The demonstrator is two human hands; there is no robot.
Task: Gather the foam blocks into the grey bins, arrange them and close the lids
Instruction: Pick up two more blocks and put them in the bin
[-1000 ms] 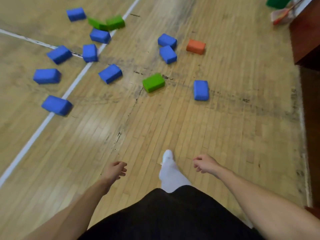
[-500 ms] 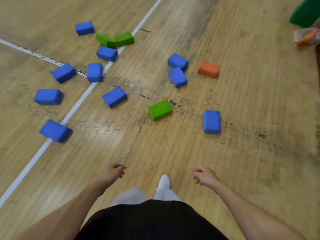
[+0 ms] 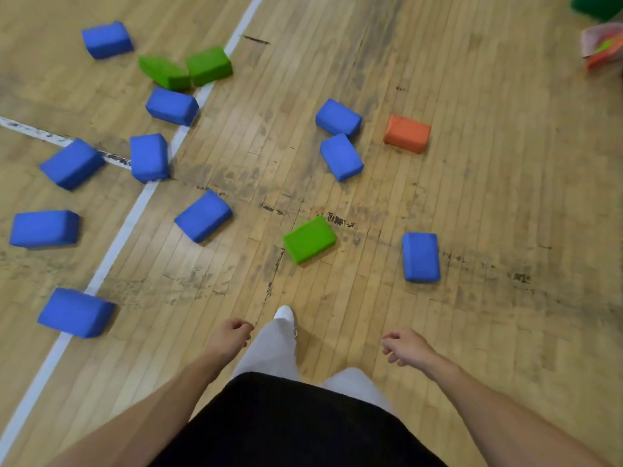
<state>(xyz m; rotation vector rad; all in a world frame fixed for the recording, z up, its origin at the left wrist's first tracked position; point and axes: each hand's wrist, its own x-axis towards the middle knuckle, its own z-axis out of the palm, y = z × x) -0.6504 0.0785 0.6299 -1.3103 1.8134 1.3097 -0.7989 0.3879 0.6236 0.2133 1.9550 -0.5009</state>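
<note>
Foam blocks lie scattered over the wooden floor ahead of me. Closest are a green block (image 3: pixel 309 239) and a blue block (image 3: pixel 420 257). An orange block (image 3: pixel 408 133) lies farther off to the right, beside two blue blocks (image 3: pixel 341 157). Several more blue blocks (image 3: pixel 203 216) and two green ones (image 3: pixel 209 65) lie to the left. My left hand (image 3: pixel 231 338) and my right hand (image 3: pixel 404 347) hang in front of my body with fingers loosely curled, holding nothing. No grey bin is in view.
A white painted line (image 3: pixel 114 237) runs diagonally across the floor on the left. My white sock (image 3: pixel 285 315) steps forward between my hands. At the top right corner are a green object (image 3: pixel 596 6) and a pink and orange item (image 3: pixel 603 48).
I have walked forward, so the blocks have come closer and lower in view. My hands stay empty at about the same height; the leading foot has changed.
</note>
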